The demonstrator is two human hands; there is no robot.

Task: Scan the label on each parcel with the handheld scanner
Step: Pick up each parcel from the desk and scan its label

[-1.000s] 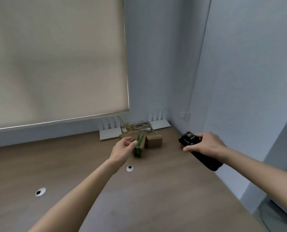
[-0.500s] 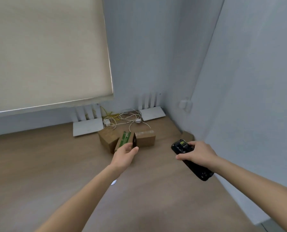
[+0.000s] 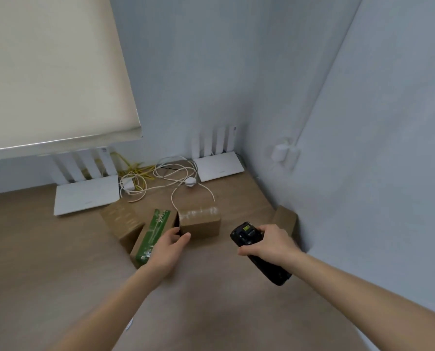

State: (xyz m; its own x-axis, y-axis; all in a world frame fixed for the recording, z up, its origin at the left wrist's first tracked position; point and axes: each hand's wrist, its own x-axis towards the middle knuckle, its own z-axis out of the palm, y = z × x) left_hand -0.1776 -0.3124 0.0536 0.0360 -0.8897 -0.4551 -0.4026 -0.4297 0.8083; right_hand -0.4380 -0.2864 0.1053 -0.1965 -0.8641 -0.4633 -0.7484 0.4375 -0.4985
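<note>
Three cardboard parcels sit together near the far corner of the wooden table (image 3: 46, 262). The middle parcel with green tape (image 3: 152, 234) has my left hand (image 3: 168, 252) gripping its near right end. A plain brown parcel (image 3: 121, 222) leans on its left, and a taped brown parcel (image 3: 200, 221) stands on its right. A fourth brown parcel (image 3: 286, 220) rests against the right wall. My right hand (image 3: 271, 245) holds the black handheld scanner (image 3: 247, 235), its head pointing toward the taped parcel.
Two white routers (image 3: 86, 195) (image 3: 220, 165) with upright antennas stand against the back wall, with tangled white and yellow cables (image 3: 165, 178) between them. A beige roller blind (image 3: 51, 72) hangs at left. A wall socket (image 3: 283, 153) sits on the right wall.
The view has moved closer to the parcels. My left hand has gone from the green-taped parcel's top to its near right end, and my right hand has brought the scanner nearer.
</note>
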